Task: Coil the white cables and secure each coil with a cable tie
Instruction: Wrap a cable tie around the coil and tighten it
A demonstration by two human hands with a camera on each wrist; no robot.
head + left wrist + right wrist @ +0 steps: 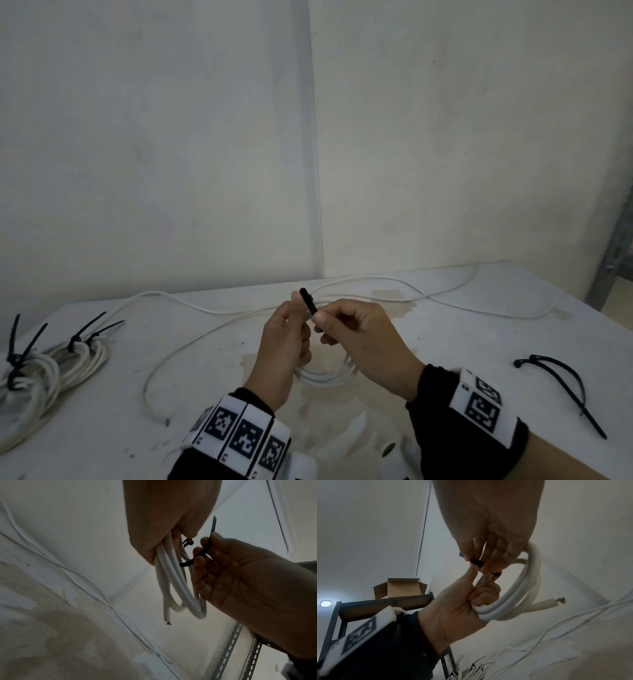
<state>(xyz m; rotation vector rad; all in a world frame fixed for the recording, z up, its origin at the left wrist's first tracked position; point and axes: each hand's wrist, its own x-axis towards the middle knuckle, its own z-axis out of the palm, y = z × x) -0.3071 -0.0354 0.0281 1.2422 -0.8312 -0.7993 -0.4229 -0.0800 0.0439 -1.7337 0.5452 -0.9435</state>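
The left hand is curled round a small white cable coil, gripping the loops in its fist just above the counter. The right hand pinches a black cable tie between thumb and fingertips. The two hands are close together, almost touching. From the left wrist view the tie runs from the right hand's fingers in behind the coil's strands, and its square head shows just below the left hand's curled fingers; whether the tail has entered the head cannot be told. The cut end of the coil hangs free beneath the hands, bare copper showing at its tip.

Beyond the hands, loose white cable lies in long curves across the counter, and another run bends round to the left hand's side and ends near the left wrist. Well out to the left lies a heap of finished coils, each bound with black ties whose tails stick up. Out to the right of the right hand, spare black ties lie on the counter. A metal shelf rack carrying an open cardboard box stands behind the left arm.
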